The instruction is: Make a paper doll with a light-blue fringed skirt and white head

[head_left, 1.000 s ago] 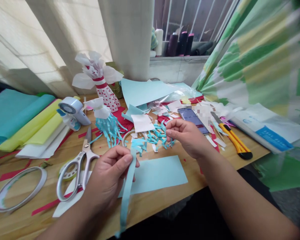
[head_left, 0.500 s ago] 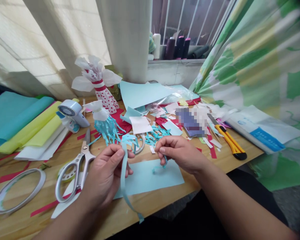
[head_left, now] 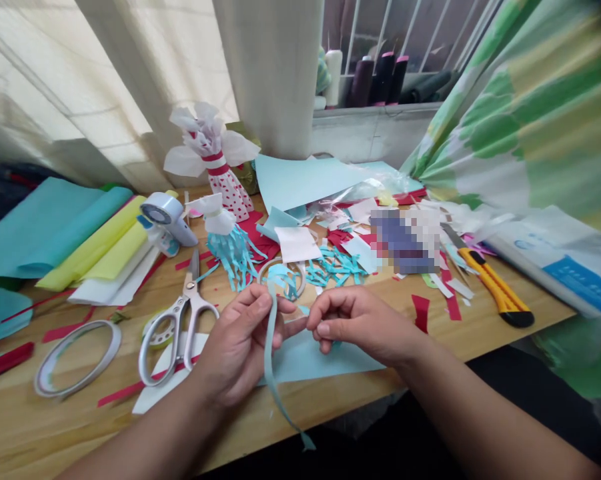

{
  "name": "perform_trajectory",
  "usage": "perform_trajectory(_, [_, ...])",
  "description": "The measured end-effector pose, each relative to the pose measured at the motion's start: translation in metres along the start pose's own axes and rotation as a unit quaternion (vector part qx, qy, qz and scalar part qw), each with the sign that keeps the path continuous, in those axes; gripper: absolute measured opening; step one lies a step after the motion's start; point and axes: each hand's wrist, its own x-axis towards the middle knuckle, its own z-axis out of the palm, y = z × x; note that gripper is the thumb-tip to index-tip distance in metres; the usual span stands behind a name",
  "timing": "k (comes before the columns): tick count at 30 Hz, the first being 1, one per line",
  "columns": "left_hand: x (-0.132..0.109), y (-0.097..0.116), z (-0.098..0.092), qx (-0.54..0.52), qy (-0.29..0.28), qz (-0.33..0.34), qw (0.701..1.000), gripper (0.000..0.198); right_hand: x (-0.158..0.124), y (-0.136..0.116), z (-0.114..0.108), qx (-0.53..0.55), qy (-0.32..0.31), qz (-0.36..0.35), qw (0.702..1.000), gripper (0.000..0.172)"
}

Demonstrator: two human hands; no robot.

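My left hand [head_left: 250,337] pinches a long light-blue paper strip [head_left: 270,363] between thumb and fingers. The strip's lower end dangles past the table edge. My right hand [head_left: 353,323] is closed in a pinch, its fingertips meeting the extended finger of my left hand. A bit of a curled blue paper strip [head_left: 336,345] shows under the right hand; the rest is hidden. Below both hands lies a light-blue paper sheet [head_left: 325,363]. Beyond them are a pile of curled blue strips [head_left: 337,265] and a paper figure with a blue fringe skirt [head_left: 227,250].
Silver scissors [head_left: 183,313] and a tape roll [head_left: 77,358] lie to the left. A yellow utility knife [head_left: 497,283] is at the right near the table edge. At the back stand a glue bottle [head_left: 161,237] and a paper doll with a dotted skirt [head_left: 230,193].
My right hand has come closer to my left hand, and their fingers now touch. The curled strip below the right hand is mostly out of sight. The whole view has shifted.
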Motion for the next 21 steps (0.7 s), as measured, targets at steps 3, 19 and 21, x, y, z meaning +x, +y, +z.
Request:
perform_trajectory(3, [0.0,-0.001,0.0,-0.005,-0.006,-0.001,1.0,0.013,0.002,0.003,0.004,-0.019,0.0,0.005,1.0,0.004])
perform_trajectory(19, [0.0,0.002,-0.002,-0.008,0.023,0.013,1.0,0.012,-0.008,0.01,0.019,-0.054,0.045,-0.01,0.997,0.013])
perform_trajectory(21, [-0.002,0.004,0.0,-0.007,0.018,0.018,1.0,0.011,-0.018,0.012,0.02,-0.054,0.053,-0.017,0.997,0.015])
